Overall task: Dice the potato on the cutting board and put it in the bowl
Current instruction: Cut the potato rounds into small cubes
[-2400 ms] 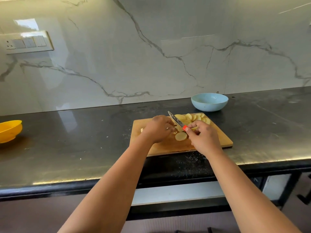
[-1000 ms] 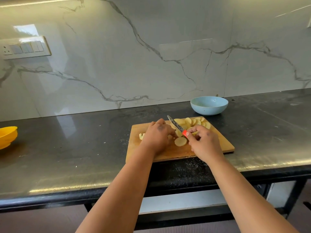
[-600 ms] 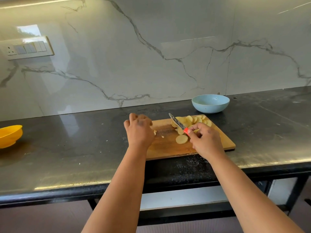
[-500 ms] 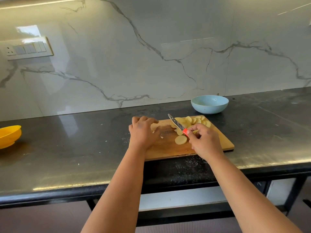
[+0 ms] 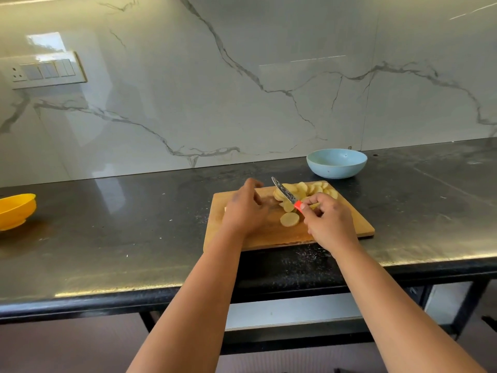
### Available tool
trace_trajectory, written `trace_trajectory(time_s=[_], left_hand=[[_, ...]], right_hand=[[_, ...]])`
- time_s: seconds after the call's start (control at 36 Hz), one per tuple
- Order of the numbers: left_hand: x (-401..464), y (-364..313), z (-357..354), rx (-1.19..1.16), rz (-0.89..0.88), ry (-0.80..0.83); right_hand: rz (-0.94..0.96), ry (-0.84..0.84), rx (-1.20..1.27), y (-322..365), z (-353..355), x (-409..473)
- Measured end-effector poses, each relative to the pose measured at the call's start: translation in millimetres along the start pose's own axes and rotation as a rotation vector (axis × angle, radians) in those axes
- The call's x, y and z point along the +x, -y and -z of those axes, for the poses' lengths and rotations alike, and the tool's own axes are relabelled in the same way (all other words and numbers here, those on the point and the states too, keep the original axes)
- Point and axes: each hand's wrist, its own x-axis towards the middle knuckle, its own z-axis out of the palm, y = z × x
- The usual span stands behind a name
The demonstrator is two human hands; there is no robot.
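A wooden cutting board [image 5: 349, 224] lies on the black counter. Round potato slices [image 5: 309, 188] are piled at its far side, and one slice [image 5: 289, 219] lies alone nearer the middle. My right hand [image 5: 328, 222] grips a knife [image 5: 283, 191] by its orange handle, the blade pointing up and left above the slices. My left hand [image 5: 246, 211] hovers over the board's left half with loosely curled fingers and nothing visible in it. The light blue bowl [image 5: 336, 162] stands just behind the board on the right and looks empty.
A yellow bowl [image 5: 16, 210] sits at the counter's far left. A switch panel [image 5: 43, 71] is on the marble wall [image 5: 242, 90]. The counter's front edge [image 5: 107, 289] runs close below the board.
My left hand left the slices, swung to the board's left end, then came back toward the middle. My right hand and the knife stayed nearly still.
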Motion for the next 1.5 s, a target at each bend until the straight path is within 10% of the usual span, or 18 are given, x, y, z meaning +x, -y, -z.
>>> trace_trajectory(time_s=[0.83,1.5], left_hand=[[-3,-9,-15,0.586,0.006,0.131],[-2,10,3,0.196,-0.088,0.223]], right_hand=[[-0.093,-0.051,0.050,6,4,-5],[0.025,0.136,-0.380,50,15,-32]])
